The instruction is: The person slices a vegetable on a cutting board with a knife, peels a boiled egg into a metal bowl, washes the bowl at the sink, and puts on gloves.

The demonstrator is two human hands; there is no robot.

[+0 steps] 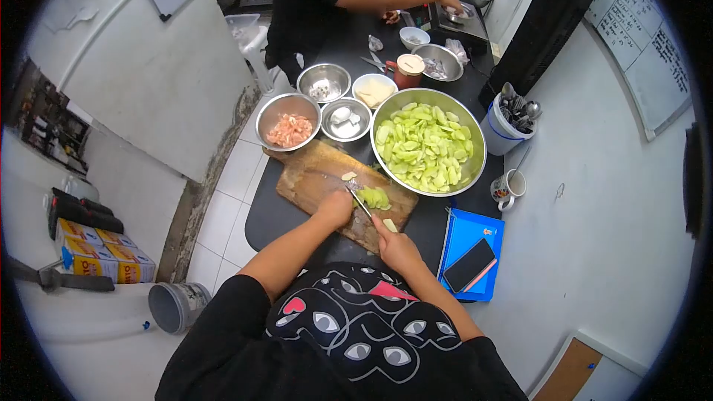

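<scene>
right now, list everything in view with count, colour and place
handled wooden board: 1, brown, centre
slim metal knife: 1, silver, over board
thin vegetable slices: several, green, on board
large slice-filled metal bowl: 1, silver, beyond board
smaller round metal bowls: at least 4, silver, beyond board
small bowls: 2, white, among metal bowls
cylindrical utensil bucket: 1, white, right
flat notebook: 1, blue, right of board
rectangular phone: 1, black, on notebook
handled mug: 1, white patterned, beyond notebook
printed cartons: several, yellow, left
other person: 1, in black, far side
left hand: 1, beside slices
right hand: 1, holding knife
</scene>
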